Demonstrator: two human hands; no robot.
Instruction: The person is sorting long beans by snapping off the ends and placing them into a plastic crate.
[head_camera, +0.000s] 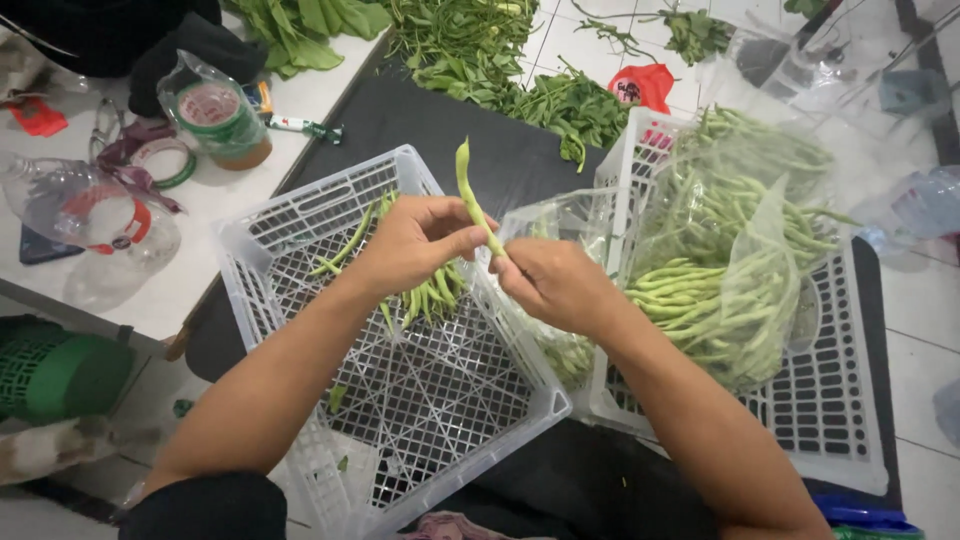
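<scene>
Both hands meet over a white plastic crate. My left hand grips a bunch of green beans whose ends hang below the fist, and its thumb rests on a single long green bean that sticks up. My right hand pinches that bean's lower end. A few loose beans lie in the crate behind my left hand.
To the right, a second white crate holds a clear plastic bag full of green beans. Leafy greens lie on the dark mat and floor at the top. Rolls of tape and plastic bottles lie at left.
</scene>
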